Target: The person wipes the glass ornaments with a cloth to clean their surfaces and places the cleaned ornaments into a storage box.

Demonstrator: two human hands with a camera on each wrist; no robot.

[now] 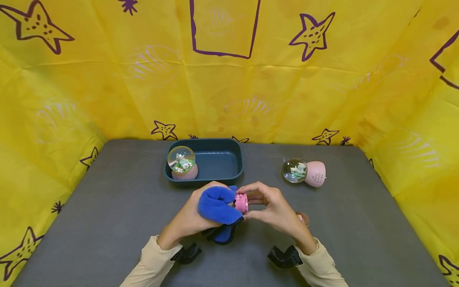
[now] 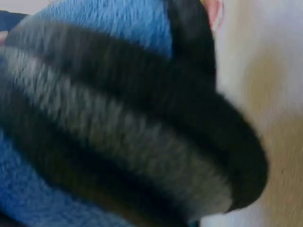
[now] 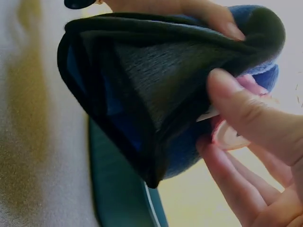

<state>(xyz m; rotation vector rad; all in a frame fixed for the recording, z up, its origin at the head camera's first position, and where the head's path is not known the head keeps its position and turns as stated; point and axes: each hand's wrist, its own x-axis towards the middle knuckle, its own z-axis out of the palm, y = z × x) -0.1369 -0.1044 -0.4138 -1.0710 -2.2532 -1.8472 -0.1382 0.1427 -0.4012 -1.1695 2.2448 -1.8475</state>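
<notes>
Left hand point(image 1: 191, 215) grips blue cloth point(image 1: 215, 206) around the pink ornament point(image 1: 242, 203); right hand point(image 1: 275, 208), opposite, pinches its exposed end, seemingly steadying it.

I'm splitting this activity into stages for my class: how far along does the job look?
Probably done: one snow globe sits in the tray. In hand: the left hand holds a blue cloth around a pink-based item, which the right hand pinches too. Apparently left: a second globe lying on its side on the table, and perhaps the partly hidden object.
</notes>
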